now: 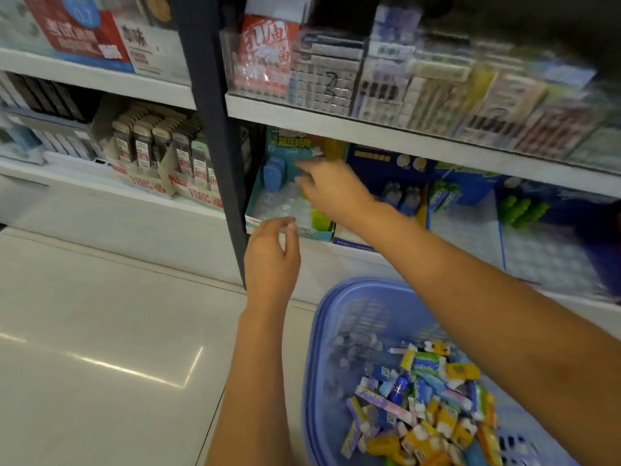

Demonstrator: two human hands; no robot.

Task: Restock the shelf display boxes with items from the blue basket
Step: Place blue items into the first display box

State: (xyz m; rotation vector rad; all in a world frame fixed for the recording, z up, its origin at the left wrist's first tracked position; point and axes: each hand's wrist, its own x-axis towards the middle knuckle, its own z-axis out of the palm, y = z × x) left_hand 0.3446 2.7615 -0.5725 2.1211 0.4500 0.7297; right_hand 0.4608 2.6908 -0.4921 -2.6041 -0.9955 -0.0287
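Observation:
A blue basket (322,331) stands on the floor at the lower right, holding several small colourful packets (433,398). On the lowest shelf sits a teal display box (265,190) with clear blister packs inside. My right hand (332,188) reaches over that box, fingers spread and pointing into it; nothing shows clearly in its grip. My left hand (270,257) hovers just in front of the box's front edge, fingers loosely curled and apart, with nothing in them.
A dark upright post (215,129) divides the shelving just left of the teal box. To the right on the same shelf stand blue display boxes (467,210) with green and blue items. Upper shelves carry packaged stationery. Pale tiled floor (100,331) lies at left.

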